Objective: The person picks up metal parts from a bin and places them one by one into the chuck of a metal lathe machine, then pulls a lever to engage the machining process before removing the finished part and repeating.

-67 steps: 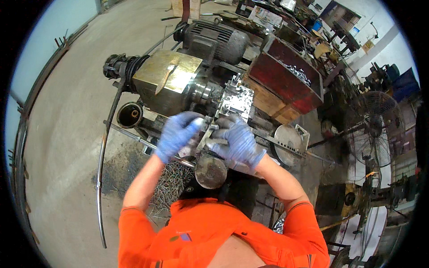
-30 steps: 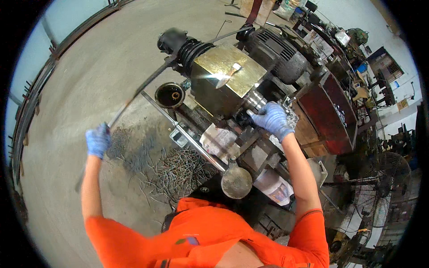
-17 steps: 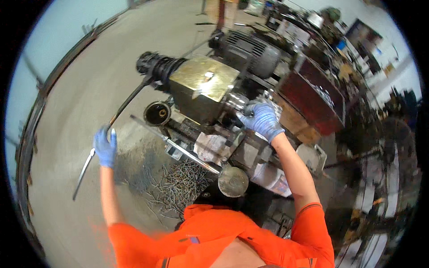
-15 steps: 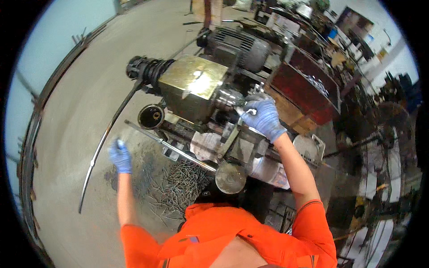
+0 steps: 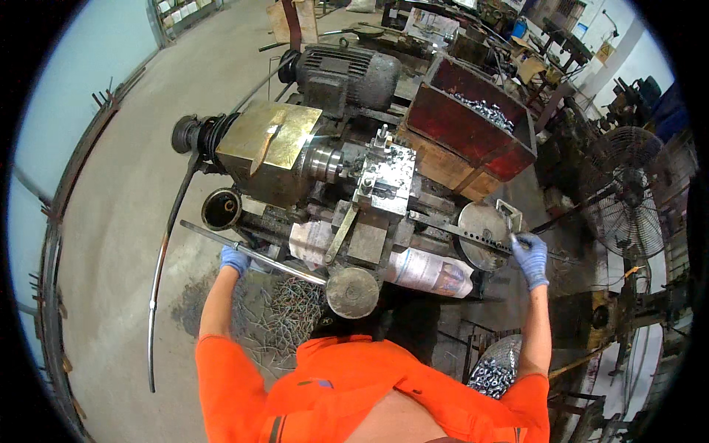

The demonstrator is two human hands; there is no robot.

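Note:
My left hand (image 5: pixel 235 260), in a blue glove, is closed at the long metal lever rod (image 5: pixel 284 267) in front of the lathe (image 5: pixel 354 214). Its fingertips are partly hidden. On the other side, my gloved right hand (image 5: pixel 530 260) is closed around the end of a flat lever with holes (image 5: pixel 461 234), beside a round metal disc (image 5: pixel 480 221). Between the hands sits the shiny tool block (image 5: pixel 388 177), covered with dark chips, next to the round chuck (image 5: pixel 323 163). A brownish stick-like thing (image 5: pixel 266 148) lies on the brass-coloured cover (image 5: pixel 295 125).
Behind the lathe are a motor (image 5: pixel 347 74) and a red bin (image 5: pixel 458 122) of small metal parts. A fan (image 5: pixel 624 188) stands at the right. Metal shavings (image 5: pixel 288 310) heap on the floor, and a basket of parts (image 5: pixel 495 369) is by my right arm.
My right hand has left the chuck area and moved right and nearer, onto the flat lever. My left hand has gone from open floor rightward to the rod. The view has shifted.

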